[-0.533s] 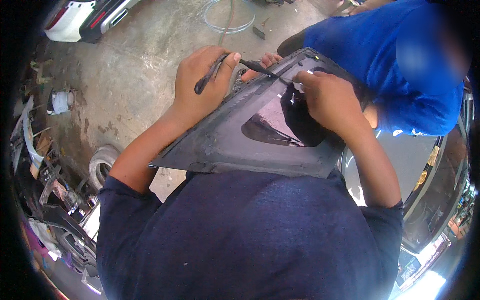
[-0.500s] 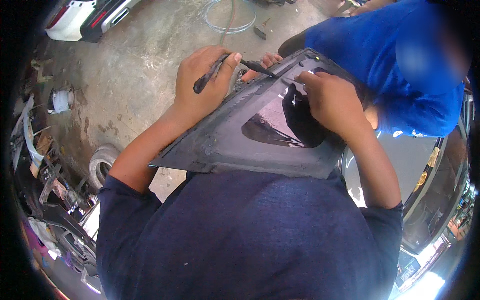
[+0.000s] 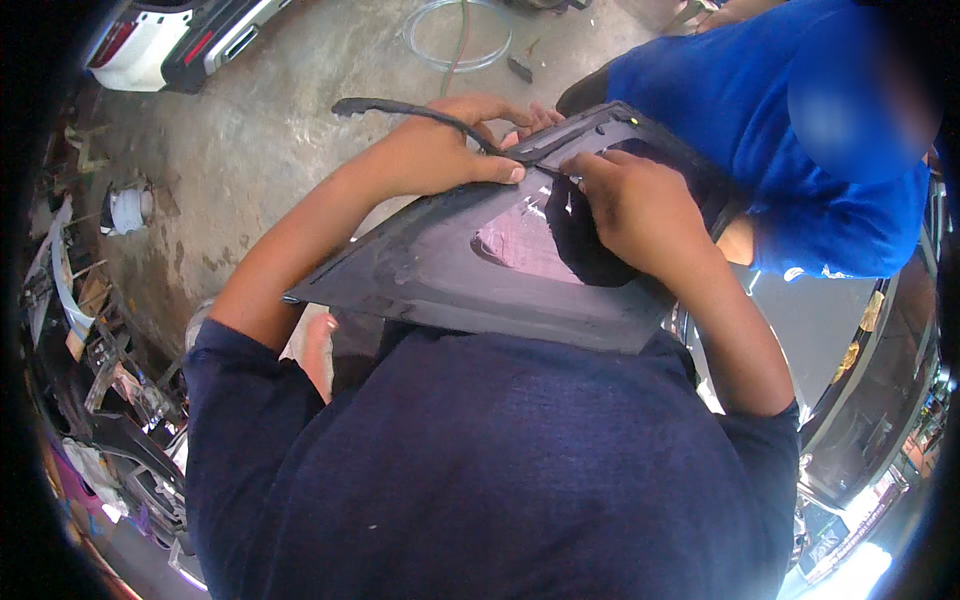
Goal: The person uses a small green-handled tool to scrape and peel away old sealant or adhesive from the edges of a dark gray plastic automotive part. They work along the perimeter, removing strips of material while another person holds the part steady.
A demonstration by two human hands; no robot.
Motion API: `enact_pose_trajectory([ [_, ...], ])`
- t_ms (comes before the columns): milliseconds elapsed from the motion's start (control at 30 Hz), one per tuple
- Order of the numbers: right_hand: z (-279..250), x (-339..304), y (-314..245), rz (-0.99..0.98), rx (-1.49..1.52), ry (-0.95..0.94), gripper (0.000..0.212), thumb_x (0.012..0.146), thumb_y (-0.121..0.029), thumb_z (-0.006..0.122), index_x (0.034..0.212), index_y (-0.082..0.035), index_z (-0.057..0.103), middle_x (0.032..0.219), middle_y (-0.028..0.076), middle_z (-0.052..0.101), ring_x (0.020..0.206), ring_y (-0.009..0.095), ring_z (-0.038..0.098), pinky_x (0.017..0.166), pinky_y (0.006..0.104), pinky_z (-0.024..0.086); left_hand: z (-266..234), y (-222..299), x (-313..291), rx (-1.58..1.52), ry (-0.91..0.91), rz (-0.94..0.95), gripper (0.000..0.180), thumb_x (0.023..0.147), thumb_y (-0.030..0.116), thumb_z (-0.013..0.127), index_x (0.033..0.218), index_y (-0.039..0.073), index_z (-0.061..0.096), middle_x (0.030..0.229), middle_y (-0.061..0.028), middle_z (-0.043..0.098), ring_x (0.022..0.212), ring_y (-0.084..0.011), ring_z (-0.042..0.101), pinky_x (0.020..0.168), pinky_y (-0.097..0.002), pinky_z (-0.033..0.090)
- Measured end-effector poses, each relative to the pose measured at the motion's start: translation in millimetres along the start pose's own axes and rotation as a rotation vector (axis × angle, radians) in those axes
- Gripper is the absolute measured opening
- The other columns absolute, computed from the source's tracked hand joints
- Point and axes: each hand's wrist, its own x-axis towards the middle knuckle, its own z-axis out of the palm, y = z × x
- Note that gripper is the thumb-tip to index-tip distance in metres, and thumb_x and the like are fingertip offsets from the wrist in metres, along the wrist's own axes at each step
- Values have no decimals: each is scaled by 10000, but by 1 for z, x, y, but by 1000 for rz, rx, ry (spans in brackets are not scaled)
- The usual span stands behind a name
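Observation:
A roughly triangular dark window panel (image 3: 410, 270) with a wide black border lies in front of my torso. From its far edge a partly loosened black rubbery strip (image 3: 395, 105) runs back over my left hand (image 3: 455, 150). That hand is open at the panel's far edge: the thumb rests on the border and the forefinger stretches out beyond the strip. My right hand (image 3: 640, 205) is closed in a pinch on a small thin blade (image 3: 570, 177), its end at the border near the strip's root. The blade is mostly hidden by my fingers.
Close on the right, a person in a blue shirt (image 3: 690, 90) leans by the panel. Other fingertips (image 3: 540, 117) show behind its far edge. Coiled tubing (image 3: 455, 35) and a white car bumper (image 3: 140, 50) lie on the floor. Scrap parts (image 3: 100, 370) crowd the left.
My left hand has let the strip's loose end out of its pinch and moved right to the panel edge. The strip now lies across it. My right hand has shifted slightly left and down.

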Motion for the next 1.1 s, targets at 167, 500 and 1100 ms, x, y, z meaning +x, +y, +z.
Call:
enact_pose_trajectory([
  [167,-2,4,1,35,-8,-44,319,1041,-116,667,1327,-153,801,1097,178,794,1025,430,767,881,532,606,-5,-20,34,31,-84,257,337,974,303,876,1174,35,840,1161,-131,836,1074,-247,781,969,-414,589],
  [500,-1,7,6,-9,24,38,268,1018,-165,639,1238,-144,790,1000,204,791,963,426,798,830,550,632,22,-18,27,75,243,133,340,1064,324,772,1080,-14,807,1010,-197,811,953,-352,776,888,-437,584],
  [1100,-1,-4,5,-4,-25,-11,254,967,-148,668,1189,-121,788,953,221,801,957,430,801,819,564,631,43,-10,3,140,375,64,345,1081,353,724,1028,19,797,945,-151,818,915,-404,786,842,-456,606],
])
